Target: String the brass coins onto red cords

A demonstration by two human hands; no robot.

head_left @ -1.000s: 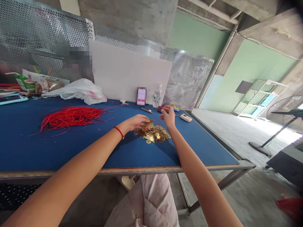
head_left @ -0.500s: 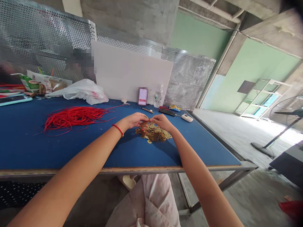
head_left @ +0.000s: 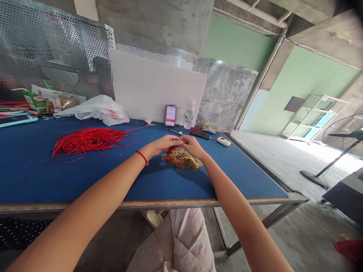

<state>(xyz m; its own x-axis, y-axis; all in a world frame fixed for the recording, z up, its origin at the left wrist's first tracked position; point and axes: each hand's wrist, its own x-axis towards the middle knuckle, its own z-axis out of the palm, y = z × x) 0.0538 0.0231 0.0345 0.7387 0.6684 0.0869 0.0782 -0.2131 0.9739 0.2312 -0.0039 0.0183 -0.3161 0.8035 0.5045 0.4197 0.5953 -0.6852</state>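
My left hand [head_left: 165, 143], a red cord bracelet [head_left: 141, 156] at its wrist, is closed over the left edge of a pile of brass-coloured coins [head_left: 188, 160]. Its fingertips meet those of my right hand [head_left: 190, 143], which is pinched too. What the fingertips grip is too small to make out. A bit of red cord [head_left: 171, 158] hangs below my left hand, over the coins. To the left, a loose bundle of red cords [head_left: 90, 141] lies on the blue table top [head_left: 99, 177].
Behind the hands stand a phone [head_left: 170, 115] and a clear bottle [head_left: 189, 115]. A pen [head_left: 176, 132], a black object [head_left: 199, 133] and a white fob [head_left: 224, 141] lie nearby. A white plastic bag [head_left: 102, 108] sits at the back left.
Both hands have drawn together, my left hand moving slightly right, and their fingertips now overlap. Less of the strip under my left hand shows.
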